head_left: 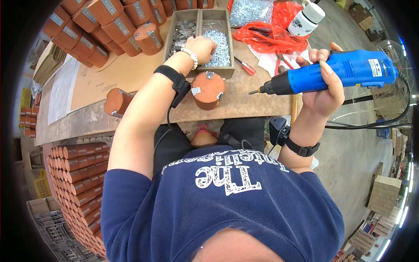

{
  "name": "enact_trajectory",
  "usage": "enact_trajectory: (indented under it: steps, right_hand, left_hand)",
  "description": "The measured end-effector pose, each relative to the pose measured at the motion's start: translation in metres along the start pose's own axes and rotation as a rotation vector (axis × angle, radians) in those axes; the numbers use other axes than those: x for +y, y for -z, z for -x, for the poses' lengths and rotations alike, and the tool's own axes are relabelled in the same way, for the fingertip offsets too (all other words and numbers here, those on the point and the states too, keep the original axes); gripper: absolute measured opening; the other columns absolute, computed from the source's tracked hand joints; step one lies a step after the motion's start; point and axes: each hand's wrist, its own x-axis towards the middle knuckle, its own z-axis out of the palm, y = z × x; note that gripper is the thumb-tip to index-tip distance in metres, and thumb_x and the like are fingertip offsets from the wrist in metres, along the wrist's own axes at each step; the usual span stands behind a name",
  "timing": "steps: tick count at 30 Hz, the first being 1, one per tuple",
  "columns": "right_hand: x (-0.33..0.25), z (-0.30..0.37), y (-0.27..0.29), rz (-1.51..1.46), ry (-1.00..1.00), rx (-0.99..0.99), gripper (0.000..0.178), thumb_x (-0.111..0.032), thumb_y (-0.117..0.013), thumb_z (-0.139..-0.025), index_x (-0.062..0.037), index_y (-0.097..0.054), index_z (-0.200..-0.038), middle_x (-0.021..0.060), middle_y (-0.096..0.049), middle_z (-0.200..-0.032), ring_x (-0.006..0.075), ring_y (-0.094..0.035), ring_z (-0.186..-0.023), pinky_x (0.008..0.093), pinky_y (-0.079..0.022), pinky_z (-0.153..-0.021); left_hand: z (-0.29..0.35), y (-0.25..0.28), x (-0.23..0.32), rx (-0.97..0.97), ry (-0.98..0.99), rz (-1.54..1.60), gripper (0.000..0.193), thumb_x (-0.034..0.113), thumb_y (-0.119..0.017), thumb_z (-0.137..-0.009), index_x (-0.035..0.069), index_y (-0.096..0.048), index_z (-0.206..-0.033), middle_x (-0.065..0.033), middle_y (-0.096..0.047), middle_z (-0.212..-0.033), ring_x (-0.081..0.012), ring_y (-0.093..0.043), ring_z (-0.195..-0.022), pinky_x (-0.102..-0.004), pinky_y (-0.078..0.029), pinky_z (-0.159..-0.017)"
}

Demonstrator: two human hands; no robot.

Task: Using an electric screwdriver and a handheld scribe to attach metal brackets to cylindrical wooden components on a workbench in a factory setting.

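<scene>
My left hand (202,46) is over the two-part wooden box (231,61), its fingers curled at the edge of the silvery screws (219,49). Whatever its fingertips pinch is hidden. Small flat metal plates (185,29) fill the box's left compartment. In my right hand (325,97) is a blue electric screwdriver (349,70), held level with its bit pointing left. Just below the box, a reddish-brown round block (207,97) stands on the workbench with several small metal plates on its top rim. Neither hand touches this block.
Another round block (117,102) lies left, partly behind my left forearm. Stacked blocks (109,26) crowd the back left. A small hand screwdriver (247,66), red plastic bag (268,38) and white bottle (307,19) are right of the box. The cable (371,126) trails right.
</scene>
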Motion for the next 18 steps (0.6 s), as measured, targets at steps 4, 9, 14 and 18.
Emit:
enact_trajectory:
  steps: [4, 9, 14, 18]
  right_hand:
    - [-0.006, 0.001, -0.002, 0.008, 0.006, 0.042, 0.044, -0.005, -0.049, -0.07, 0.0007, -0.036, -0.112, 0.0113, -0.049, -0.082, 0.0217, -0.048, -0.079, 0.0457, -0.044, -0.076]
    - [-0.002, 0.002, -0.011, -0.171, 0.051, -0.004, 0.042, -0.009, -0.047, -0.072, -0.0012, -0.037, -0.112, 0.0096, -0.05, -0.08, 0.0201, -0.048, -0.074, 0.0421, -0.041, -0.074]
    - [0.001, 0.002, -0.027, -0.303, 0.164, -0.147, 0.042, -0.012, -0.043, -0.073, -0.0047, -0.038, -0.114, 0.0066, -0.05, -0.081, 0.0169, -0.047, -0.074, 0.0381, -0.037, -0.073]
    - [0.001, 0.003, -0.038, -0.311, 0.181, -0.215, 0.043, -0.013, -0.041, -0.074, -0.0061, -0.038, -0.116, 0.0055, -0.049, -0.082, 0.0163, -0.047, -0.074, 0.0374, -0.037, -0.073]
  left_hand:
    - [0.01, 0.017, 0.001, 0.172, -0.045, 0.297, 0.009, 0.01, -0.059, -0.067, 0.004, -0.056, -0.073, -0.0075, -0.057, -0.077, -0.024, -0.054, -0.077, -0.0334, -0.041, -0.067]
    - [0.072, 0.051, 0.027, 0.209, -0.11, 0.698, 0.008, 0.007, -0.056, -0.073, 0.001, -0.052, -0.078, -0.0059, -0.053, -0.071, -0.0152, -0.05, -0.068, -0.0261, -0.041, -0.065]
    - [0.112, 0.051, 0.052, 0.262, -0.169, 1.07, 0.007, 0.005, -0.052, -0.075, 0.001, -0.051, -0.081, -0.0043, -0.055, -0.074, -0.0098, -0.049, -0.068, -0.0235, -0.04, -0.063]
    - [0.126, 0.049, 0.06, 0.303, -0.183, 1.137, 0.007, 0.005, -0.052, -0.076, 0.001, -0.051, -0.082, -0.0049, -0.056, -0.08, -0.0099, -0.05, -0.071, -0.0235, -0.041, -0.065]
